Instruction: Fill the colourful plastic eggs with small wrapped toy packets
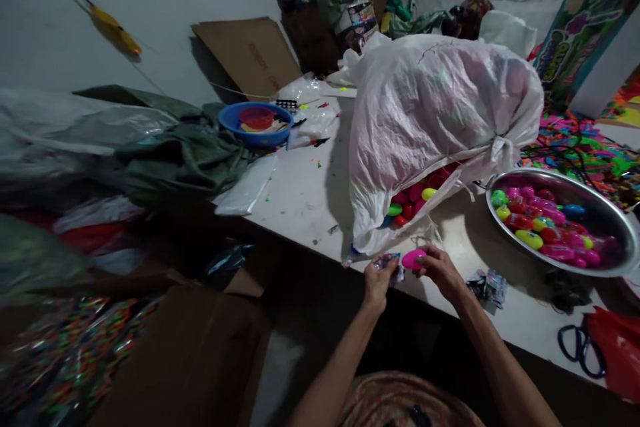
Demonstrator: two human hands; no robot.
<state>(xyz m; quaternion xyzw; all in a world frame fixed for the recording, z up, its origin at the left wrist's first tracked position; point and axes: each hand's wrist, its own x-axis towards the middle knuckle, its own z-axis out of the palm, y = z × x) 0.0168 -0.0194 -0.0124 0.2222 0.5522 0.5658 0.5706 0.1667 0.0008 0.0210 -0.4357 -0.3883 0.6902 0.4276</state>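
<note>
Near the table's front edge, my left hand point(377, 280) is closed on a small shiny printed packet point(388, 263). A finger's width to its right, my right hand point(440, 270) grips a pink plastic egg point(414, 259) between thumb and fingers. Just behind both hands stands a big white woven sack point(425, 113), its torn opening showing pink, red, green and yellow eggs point(409, 205). To the right, a steel basin point(613, 250) holds several more coloured eggs. Between my right forearm and the basin lies a small pile of shiny packets point(489, 288).
Dark-handled scissors point(581, 350) and a red plastic bag point(617, 347) lie at the right front edge. A blue tub point(256, 137) and flat clear bags point(249, 187) are on the left. Colourful plastic pieces point(570, 147) heap behind the basin. An open cardboard box point(185, 360) stands below left.
</note>
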